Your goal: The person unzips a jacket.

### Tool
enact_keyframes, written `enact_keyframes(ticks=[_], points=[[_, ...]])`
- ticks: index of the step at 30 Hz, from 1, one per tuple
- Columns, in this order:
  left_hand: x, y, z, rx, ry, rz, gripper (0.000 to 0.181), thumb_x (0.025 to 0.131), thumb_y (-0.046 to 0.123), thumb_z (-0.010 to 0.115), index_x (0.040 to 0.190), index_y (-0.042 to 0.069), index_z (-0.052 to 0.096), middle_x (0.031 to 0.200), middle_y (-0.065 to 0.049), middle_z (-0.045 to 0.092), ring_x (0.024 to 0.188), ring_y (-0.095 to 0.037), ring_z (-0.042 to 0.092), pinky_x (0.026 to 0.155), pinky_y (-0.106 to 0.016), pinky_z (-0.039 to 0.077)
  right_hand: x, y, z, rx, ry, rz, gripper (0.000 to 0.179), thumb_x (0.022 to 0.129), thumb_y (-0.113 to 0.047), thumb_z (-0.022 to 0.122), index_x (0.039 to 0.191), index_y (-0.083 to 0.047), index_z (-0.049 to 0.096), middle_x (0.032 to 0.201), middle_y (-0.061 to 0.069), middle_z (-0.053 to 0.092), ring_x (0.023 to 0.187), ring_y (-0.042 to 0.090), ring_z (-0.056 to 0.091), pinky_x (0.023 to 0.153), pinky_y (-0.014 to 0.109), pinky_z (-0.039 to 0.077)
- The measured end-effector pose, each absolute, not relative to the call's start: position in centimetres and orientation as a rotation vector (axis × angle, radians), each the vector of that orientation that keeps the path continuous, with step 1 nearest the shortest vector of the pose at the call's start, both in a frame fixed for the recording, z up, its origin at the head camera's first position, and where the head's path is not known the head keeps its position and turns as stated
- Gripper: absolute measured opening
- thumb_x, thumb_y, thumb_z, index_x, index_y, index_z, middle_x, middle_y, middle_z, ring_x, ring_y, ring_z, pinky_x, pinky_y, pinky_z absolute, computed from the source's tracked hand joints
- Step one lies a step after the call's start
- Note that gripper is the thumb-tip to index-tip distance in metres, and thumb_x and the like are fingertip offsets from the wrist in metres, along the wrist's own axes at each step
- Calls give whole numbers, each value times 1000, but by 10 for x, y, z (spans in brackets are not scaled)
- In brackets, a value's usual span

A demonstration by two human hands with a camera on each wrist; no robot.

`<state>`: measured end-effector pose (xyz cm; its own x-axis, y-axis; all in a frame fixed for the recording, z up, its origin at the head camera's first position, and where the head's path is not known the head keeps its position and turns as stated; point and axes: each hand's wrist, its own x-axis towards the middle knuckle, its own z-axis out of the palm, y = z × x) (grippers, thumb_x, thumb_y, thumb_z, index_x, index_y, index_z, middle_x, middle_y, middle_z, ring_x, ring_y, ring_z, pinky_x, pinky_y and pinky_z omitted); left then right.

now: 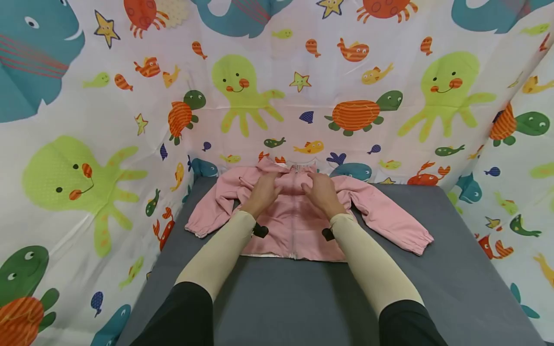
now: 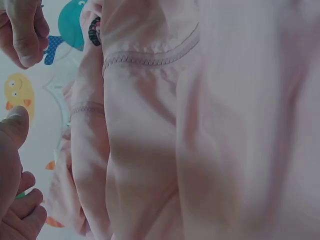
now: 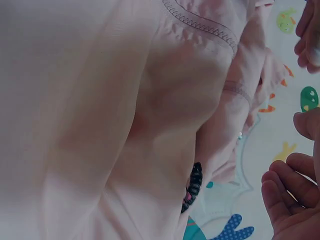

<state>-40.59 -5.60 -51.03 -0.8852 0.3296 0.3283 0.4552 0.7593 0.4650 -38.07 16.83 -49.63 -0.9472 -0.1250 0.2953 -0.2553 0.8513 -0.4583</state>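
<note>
A pink zip-up jacket (image 1: 283,230) lies front up on the grey table, its sleeves spread out to both sides. My left hand (image 1: 263,193) is over the left chest of the jacket, below the collar. Across the zipper (image 1: 294,211), my right hand (image 1: 322,192) is over the right chest, thumbs pointing toward each other. In the left wrist view the left hand's fingers (image 2: 30,205) are loosely bent with nothing in them. The right wrist view likewise shows the right hand's relaxed fingers (image 3: 295,180) holding nothing, apart from the jacket's cloth.
The grey table (image 1: 285,293) stretches in front of and beside the jacket. A white curtain (image 1: 268,43) printed with sea animals closes off the back and both sides, right at the table's edges.
</note>
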Motion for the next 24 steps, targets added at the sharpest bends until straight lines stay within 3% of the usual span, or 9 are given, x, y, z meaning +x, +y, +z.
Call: enact_keyframes(ticks=[5,9,15,18,21,24], points=[[-423,-48,-512,-648,-2763,-807,35,106,17,73,135,0,64,137,-23,70,127,-38,67,111,-51,53,-393,164,-504,271,-2788,764,50,105,-27,72,144,4,68,139,24,73,132,46,67,117,58,50],[-442,-45,-516,-692,-2793,-807,46,108,18,70,147,-3,59,152,-24,62,143,-39,58,122,-52,45,-402,159,-510,258,-2784,746,46,104,-23,73,140,5,70,135,24,75,128,45,69,115,56,52],[-502,-40,-553,-796,-2832,-652,66,112,31,59,166,-2,39,171,-21,45,161,-34,41,134,-48,29,-405,160,-513,234,-2775,765,45,103,-22,74,139,5,70,134,24,75,127,43,70,114,54,54],[-498,-36,-550,-794,-2914,-536,67,113,28,56,169,0,34,172,-21,42,163,-36,38,135,-51,24,-406,159,-516,240,-2774,768,45,103,-21,74,138,6,71,134,25,75,127,43,71,114,54,54],[-482,-30,-534,-711,-3037,-440,64,115,27,53,170,3,34,171,-22,42,160,-46,36,132,-59,28,-408,160,-518,239,-2774,775,44,102,-20,75,138,6,71,135,24,75,127,43,71,113,53,54],[-486,-24,-538,-641,-3093,-369,59,117,33,47,170,8,38,170,-22,41,153,-54,37,126,-61,35,-413,164,-519,246,-2759,778,44,102,-19,75,138,6,71,134,24,75,126,43,71,112,54,55]])
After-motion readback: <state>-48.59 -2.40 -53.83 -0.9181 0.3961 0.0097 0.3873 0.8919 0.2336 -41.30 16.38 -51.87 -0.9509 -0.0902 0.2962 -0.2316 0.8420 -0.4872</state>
